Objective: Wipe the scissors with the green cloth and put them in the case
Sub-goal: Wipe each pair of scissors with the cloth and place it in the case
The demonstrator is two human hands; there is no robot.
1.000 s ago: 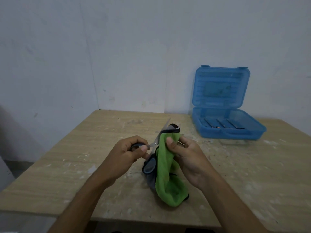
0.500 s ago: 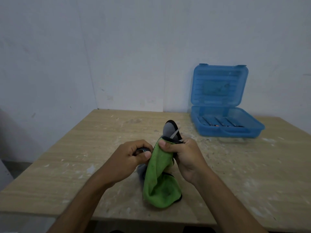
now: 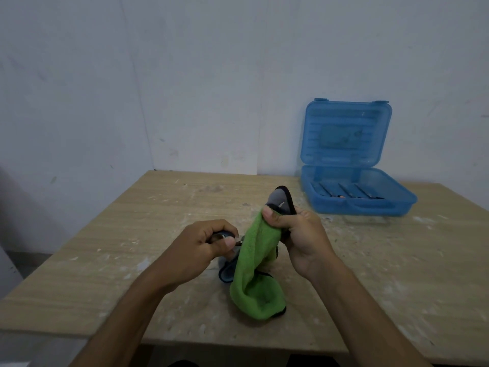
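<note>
**Wipe in progress, scissors not yet in case**

Status: mid-wipe, judging by the grip. Left hand (image 3: 197, 246) is curled tight round the dark handle end of the scissors (image 3: 225, 235), thumb pressed on top. Right hand (image 3: 299, 234) is clamped on the green cloth (image 3: 251, 274), thumb & fingers pinching it round the blade. Only a small sliver of metal tip shows above the right thumb, against the cloth's grey backing; rest of blade is buried in fabric, so can't tell if the blades are open or closed. Lower part of the cloth hangs down & bunches on the table (image 3: 105, 247), in front of the person, between the two forearms.

Done so far: scissors picked up, cloth wrapped on. Whether the blade is clean yet can't be read from here.

Left to do (my read): finish the wipe, free the scissors from the cloth, carry them to the case, lay them in.

Containers: blue case (image 3: 354, 197) sits at the far right of the table, near the wall, well apart from both hands. Lid stands open, upright. Translucent base holds a row of dark slim items lying side by side, w/ a small orange spot among them; what they are is too small to tell. No scissors in there. Room beside the row is hard to judge thru the tinted wall.
</note>
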